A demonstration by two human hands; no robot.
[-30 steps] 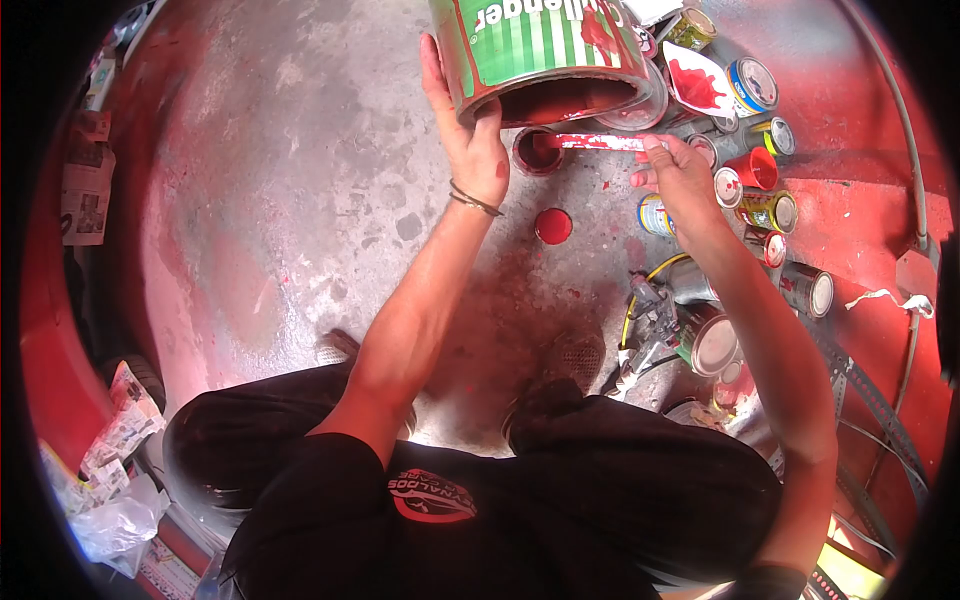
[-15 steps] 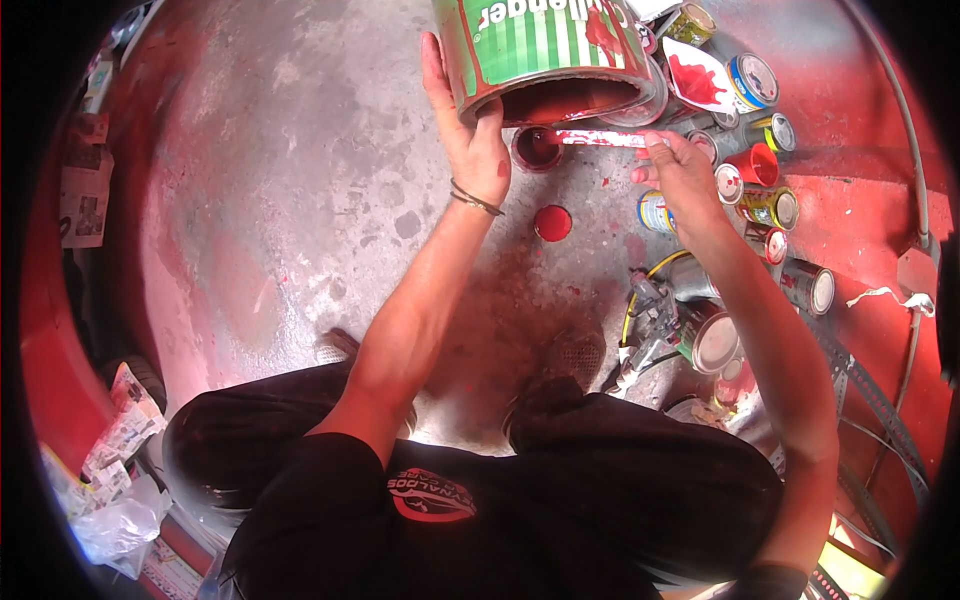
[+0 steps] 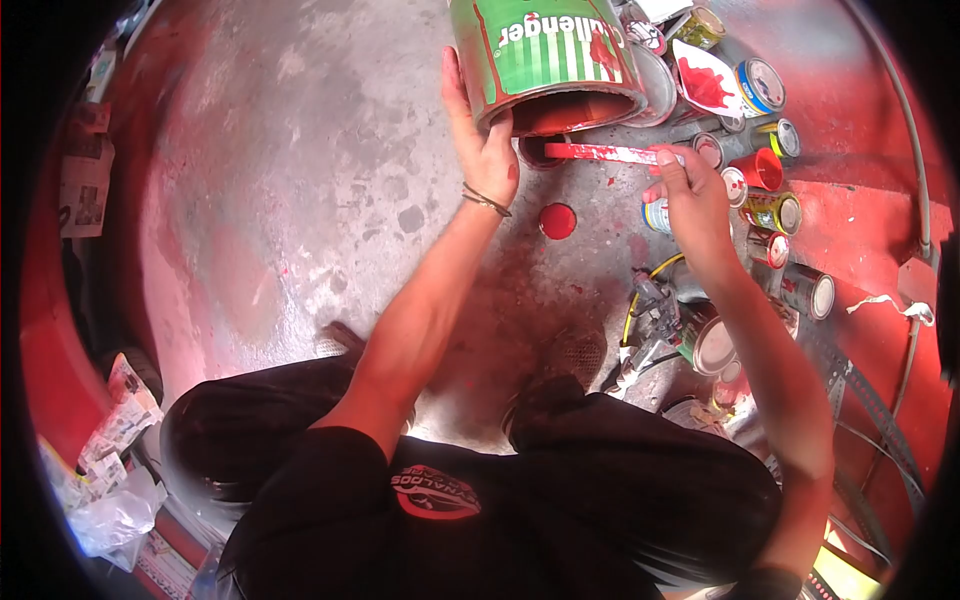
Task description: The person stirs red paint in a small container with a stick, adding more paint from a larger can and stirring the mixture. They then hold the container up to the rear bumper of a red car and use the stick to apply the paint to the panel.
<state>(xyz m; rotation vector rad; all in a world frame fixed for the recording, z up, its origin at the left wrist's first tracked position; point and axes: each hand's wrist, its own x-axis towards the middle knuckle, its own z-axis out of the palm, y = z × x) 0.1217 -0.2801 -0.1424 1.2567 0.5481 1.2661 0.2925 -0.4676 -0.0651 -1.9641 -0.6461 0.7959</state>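
Observation:
My left hand (image 3: 487, 155) grips the rim of a large green-and-white paint can (image 3: 545, 60), its thumb at the lip and its fingers along the side. The can is tipped so that its open mouth, red inside, faces me. Between the fingers of my right hand (image 3: 695, 205) is a flat stirring stick (image 3: 612, 153), smeared red, pointing left just below the mouth. Partly hidden under the can and stick, a small can (image 3: 533, 152) stands on the floor. Nearer me lies a red round lid (image 3: 557, 221).
Several paint cans crowd the right side, with a red cup (image 3: 762, 168) and a red-stained white sheet (image 3: 706, 80) among them. A spray gun (image 3: 655, 305) lies closer to my knee. Newspaper (image 3: 122, 408) and a plastic bag (image 3: 118, 522) are at the left.
The large can and my left hand have shifted slightly right in view. My right hand has moved a little right and down, and more of the stick's red left end shows.

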